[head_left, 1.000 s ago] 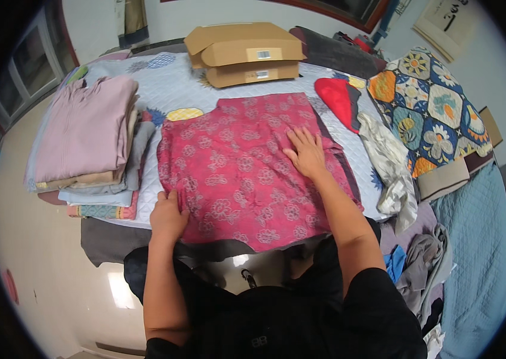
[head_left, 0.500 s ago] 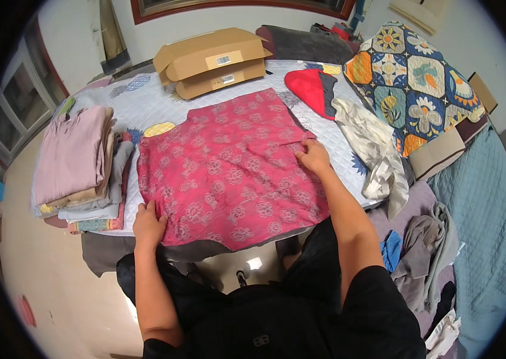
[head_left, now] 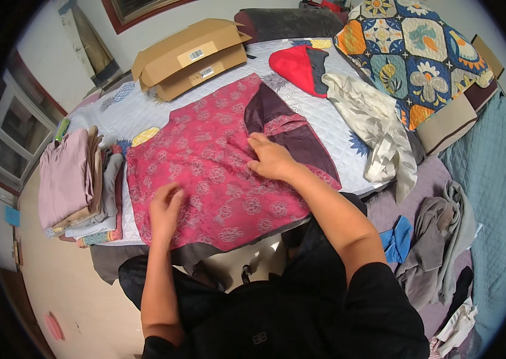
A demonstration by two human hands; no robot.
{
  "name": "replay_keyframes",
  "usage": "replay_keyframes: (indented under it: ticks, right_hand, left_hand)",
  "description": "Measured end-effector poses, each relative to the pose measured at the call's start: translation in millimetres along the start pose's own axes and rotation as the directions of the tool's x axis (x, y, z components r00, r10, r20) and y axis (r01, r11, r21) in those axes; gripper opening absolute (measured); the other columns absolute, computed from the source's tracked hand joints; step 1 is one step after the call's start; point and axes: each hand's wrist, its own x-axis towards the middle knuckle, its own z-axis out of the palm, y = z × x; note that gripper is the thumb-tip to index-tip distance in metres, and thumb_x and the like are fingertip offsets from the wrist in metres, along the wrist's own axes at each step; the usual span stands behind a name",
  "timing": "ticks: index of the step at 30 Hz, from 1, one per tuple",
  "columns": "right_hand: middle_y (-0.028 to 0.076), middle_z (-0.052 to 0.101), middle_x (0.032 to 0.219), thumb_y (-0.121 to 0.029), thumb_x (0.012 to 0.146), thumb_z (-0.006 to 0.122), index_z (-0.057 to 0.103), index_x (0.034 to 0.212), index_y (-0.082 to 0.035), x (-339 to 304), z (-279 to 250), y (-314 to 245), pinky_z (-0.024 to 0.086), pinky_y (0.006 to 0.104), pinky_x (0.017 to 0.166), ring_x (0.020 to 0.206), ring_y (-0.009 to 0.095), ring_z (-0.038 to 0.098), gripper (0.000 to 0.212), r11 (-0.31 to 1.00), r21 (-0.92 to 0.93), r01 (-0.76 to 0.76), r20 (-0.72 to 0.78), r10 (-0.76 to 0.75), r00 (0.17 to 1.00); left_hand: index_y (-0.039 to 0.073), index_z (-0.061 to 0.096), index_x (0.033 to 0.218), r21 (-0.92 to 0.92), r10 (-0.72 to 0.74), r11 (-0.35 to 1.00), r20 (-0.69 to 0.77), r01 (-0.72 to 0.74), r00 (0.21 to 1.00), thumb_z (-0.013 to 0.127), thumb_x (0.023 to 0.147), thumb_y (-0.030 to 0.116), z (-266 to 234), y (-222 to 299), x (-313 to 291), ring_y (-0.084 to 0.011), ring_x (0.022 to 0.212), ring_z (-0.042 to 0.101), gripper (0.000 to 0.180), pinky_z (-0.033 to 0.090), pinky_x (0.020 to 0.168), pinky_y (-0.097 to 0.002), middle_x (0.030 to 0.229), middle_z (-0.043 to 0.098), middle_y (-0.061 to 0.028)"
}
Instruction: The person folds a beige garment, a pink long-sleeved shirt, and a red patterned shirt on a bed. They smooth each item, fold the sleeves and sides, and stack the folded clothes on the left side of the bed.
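Note:
A pink garment (head_left: pixel 205 161) with pale flower patterns lies spread on the bed before me. Its right side is turned back, and dark purple lining (head_left: pixel 304 146) shows there. My right hand (head_left: pixel 271 158) is at the edge of the turned-back part, fingers closed on the cloth. Over the garment's lower left area is my left hand (head_left: pixel 166 206), fingers loosely bent and apart from the thumb, holding nothing.
Left of the garment stands a stack of folded clothes (head_left: pixel 67 173). Behind it sits a cardboard box (head_left: pixel 190 60). A red and grey cloth item (head_left: pixel 301 69) and a crumpled white garment (head_left: pixel 372 125) lie to the right, beside a patterned quilt (head_left: pixel 414 54). Grey clothes (head_left: pixel 429 239) are heaped lower right.
My right hand has moved left with the garment's right side, folding it inward and baring the dark lining. My left hand has left the lower left edge and moved inward. The view has turned slightly.

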Motion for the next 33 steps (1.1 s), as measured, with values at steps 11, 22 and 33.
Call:
replay_keyframes:
  ticks: [11,22,33]
  right_hand:
    - [0.008,0.07,0.103,-0.023,0.089,0.071,0.07,0.112,-0.003,11,-11,62,0.058,0.0399,0.08,0.096,0.022,0.065,0.03,0.334,0.885,-0.325,0.157,0.444,0.882]
    - [0.007,0.072,0.11,-0.019,0.098,0.062,0.071,0.119,-0.002,36,-34,146,0.055,0.0354,0.088,0.097,0.021,0.066,0.028,0.195,0.972,-0.129,0.004,0.537,0.844]
    - [0.018,0.069,0.12,-0.046,0.086,0.072,0.075,0.118,-0.01,19,-56,113,0.051,0.0421,0.098,0.114,0.036,0.065,0.047,0.911,0.287,-0.297,-0.346,0.388,0.854]
  left_hand:
    - [0.001,0.057,0.13,-0.385,-0.34,0.812,0.297,0.438,0.892,0.066,0.096,0.015,212,37,105,-0.0134,0.068,0.06,0.038,0.051,0.054,-0.0261,0.094,0.064,-0.004]
    - [0.001,0.063,0.12,-0.429,-0.323,0.813,0.229,0.393,0.918,0.058,0.092,-0.004,218,29,99,-0.0117,0.059,0.055,0.029,0.05,0.05,-0.0248,0.083,0.061,-0.0007]
    - [-0.003,0.057,0.136,-0.667,0.009,0.734,0.191,0.123,0.982,0.058,0.094,0.0,245,60,96,-0.0123,0.095,0.063,0.042,0.049,0.086,-0.0255,0.11,0.068,-0.0049]
